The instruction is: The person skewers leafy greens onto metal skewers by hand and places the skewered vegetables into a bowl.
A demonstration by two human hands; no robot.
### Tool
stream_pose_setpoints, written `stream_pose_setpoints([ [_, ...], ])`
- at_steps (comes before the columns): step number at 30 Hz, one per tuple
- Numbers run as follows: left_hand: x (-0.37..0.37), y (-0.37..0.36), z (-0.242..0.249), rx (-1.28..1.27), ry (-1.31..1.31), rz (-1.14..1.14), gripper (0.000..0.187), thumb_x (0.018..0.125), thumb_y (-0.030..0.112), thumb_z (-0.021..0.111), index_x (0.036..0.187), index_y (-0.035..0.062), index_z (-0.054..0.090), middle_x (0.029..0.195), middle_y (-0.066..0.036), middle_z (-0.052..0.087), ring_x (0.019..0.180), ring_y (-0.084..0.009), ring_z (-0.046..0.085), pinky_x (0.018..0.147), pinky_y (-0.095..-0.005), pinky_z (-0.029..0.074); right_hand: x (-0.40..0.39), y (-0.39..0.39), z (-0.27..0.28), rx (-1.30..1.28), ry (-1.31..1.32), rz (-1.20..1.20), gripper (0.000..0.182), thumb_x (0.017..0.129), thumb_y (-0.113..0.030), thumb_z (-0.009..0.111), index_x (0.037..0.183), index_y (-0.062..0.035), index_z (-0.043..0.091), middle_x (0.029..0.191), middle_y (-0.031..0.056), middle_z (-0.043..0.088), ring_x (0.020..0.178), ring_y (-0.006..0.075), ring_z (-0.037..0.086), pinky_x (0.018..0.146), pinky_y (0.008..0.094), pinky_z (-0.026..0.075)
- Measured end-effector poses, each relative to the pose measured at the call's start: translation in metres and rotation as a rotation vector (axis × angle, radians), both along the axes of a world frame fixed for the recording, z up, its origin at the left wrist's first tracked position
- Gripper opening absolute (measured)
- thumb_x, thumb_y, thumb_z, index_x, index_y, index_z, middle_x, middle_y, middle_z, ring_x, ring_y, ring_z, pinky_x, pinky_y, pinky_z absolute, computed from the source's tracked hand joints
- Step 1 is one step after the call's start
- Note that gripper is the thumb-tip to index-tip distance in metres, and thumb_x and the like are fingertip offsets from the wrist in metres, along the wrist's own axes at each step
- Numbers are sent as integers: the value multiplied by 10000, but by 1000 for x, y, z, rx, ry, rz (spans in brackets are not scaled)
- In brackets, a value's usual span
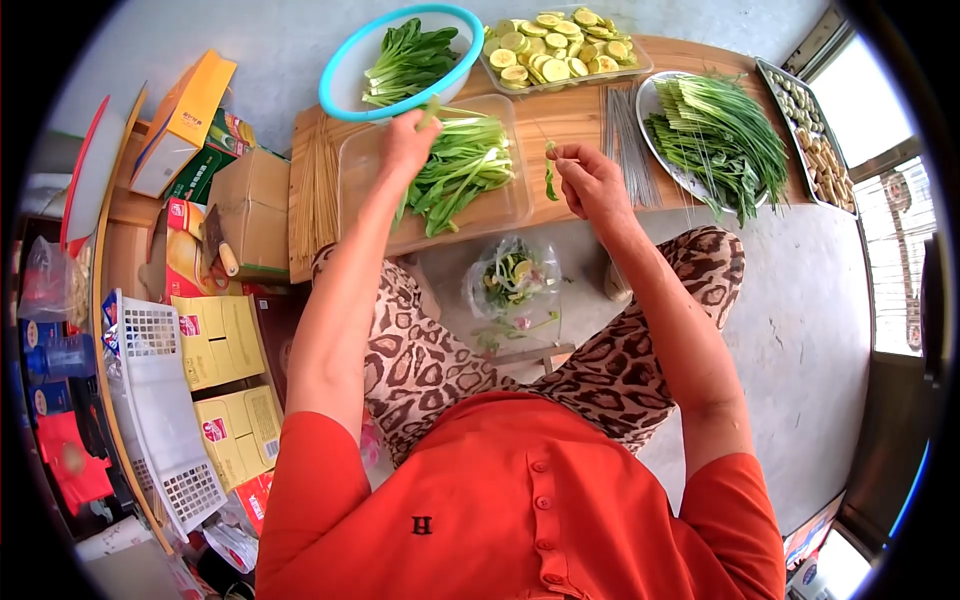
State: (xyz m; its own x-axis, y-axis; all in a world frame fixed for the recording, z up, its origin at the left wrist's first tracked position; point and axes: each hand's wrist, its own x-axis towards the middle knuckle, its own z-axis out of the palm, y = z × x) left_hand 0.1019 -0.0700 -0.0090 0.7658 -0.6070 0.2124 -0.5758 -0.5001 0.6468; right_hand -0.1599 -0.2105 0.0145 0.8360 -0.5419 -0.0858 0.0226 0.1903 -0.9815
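My left hand (408,142) is closed over the left part of a clear plastic tray (365,190), near the basin's rim. A pale green vegetable stalk (430,112) shows at its fingertips. Under and beside it, a pile of leafy greens (465,165) with pale stems lies in the tray. My right hand (590,182) pinches a thin skewer (542,130) just right of the tray. A small green leaf (550,180) hangs at its fingertips. More dark leafy greens (412,62) lie in the blue-rimmed basin (340,68).
Sliced zucchini (560,45) fills a tray behind. Grey skewers (630,145) lie beside an oval plate (650,100) of skewered greens (715,135). Bamboo skewers (312,185) lie left. A tray (850,205) of food sits far right. A scrap bag (512,275) is below; a knife (222,245) rests among boxes.
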Motion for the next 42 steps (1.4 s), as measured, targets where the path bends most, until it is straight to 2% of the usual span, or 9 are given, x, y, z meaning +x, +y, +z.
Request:
stream_pose_setpoints([
  [6, -26, -28, -54, 216, 89, -100, 255, 723, 291, 728, 850, 77, 670, 789, -146, 658, 761, -319, 635, 673, -419, 486, 0, 2, -2, -14, 5, -1, 175, 932, -127, 523, 1029, 5, 586, 606, -27, 482, 478, 40, 399, 412, 204, 298],
  [8, -47, -37, -50, 309, 125, -17, 252, 697, 245, 762, 872, 93, 664, 868, -122, 671, 834, -309, 636, 692, -423, 491, 1, 1, -4, -23, 6, -8, 173, 932, -126, 523, 1027, 5, 586, 606, -27, 483, 478, 40, 401, 412, 205, 301],
  [10, -55, -40, -53, 304, 42, -12, 235, 713, 226, 747, 882, 88, 659, 889, -121, 664, 852, -312, 633, 700, -423, 493, 3, 1, -5, -30, -1, -24, 188, 941, -132, 511, 1047, 4, 586, 543, -35, 421, 410, 35, 329, 372, 195, 264],
  [27, -47, -33, -73, 244, -107, -53, 199, 730, 157, 704, 910, 88, 656, 914, -138, 646, 901, -328, 619, 734, -430, 499, 11, 9, -6, -64, 54, 42, 186, 925, -125, 516, 1037, 9, 580, 572, -30, 454, 437, 43, 377, 389, 208, 281],
  [30, -47, -31, -63, 173, 1, -40, 222, 728, 148, 687, 939, 89, 652, 890, -141, 646, 861, -332, 626, 714, -417, 500, 13, 5, -12, -65, 56, 31, 194, 923, -126, 515, 1046, 12, 574, 541, -36, 436, 413, 41, 360, 380, 207, 269],
  [32, -40, -22, -54, -67, 158, -9, 271, 712, 152, 684, 973, 86, 650, 832, -123, 642, 791, -298, 635, 686, -393, 496, 13, 8, -12, -101, 58, 39, 206, 937, -137, 503, 1073, 5, 566, 541, -36, 415, 397, 43, 321, 363, 204, 241],
  [33, -33, -15, -53, -147, 121, -42, 353, 709, 178, 717, 1038, 70, 647, 712, -53, 595, 643, -167, 566, 625, -326, 475, 12, 10, -11, -103, 64, 47, 206, 937, -137, 503, 1073, 5, 566, 541, -36, 415, 397, 43, 321, 363, 204, 241],
  [37, -42, 30, 15, -383, 771, -160, 294, 862, 110, 598, 1149, 46, 600, 773, 13, 577, 481, -15, 375, 391, -190, 254, 15, 15, -10, -109, 78, 71, 212, 938, -141, 506, 1080, 4, 567, 541, -36, 415, 395, 42, 319, 363, 204, 236],
  [42, -46, 81, 57, -618, 945, -259, 259, 914, 141, 576, 1140, 15, 585, 832, -12, 583, 487, -13, 396, 376, -157, 255, 14, 30, 0, -120, 70, 91, 217, 934, -140, 498, 1064, 20, 569, 526, -39, 424, 394, 44, 337, 368, 202, 253],
])
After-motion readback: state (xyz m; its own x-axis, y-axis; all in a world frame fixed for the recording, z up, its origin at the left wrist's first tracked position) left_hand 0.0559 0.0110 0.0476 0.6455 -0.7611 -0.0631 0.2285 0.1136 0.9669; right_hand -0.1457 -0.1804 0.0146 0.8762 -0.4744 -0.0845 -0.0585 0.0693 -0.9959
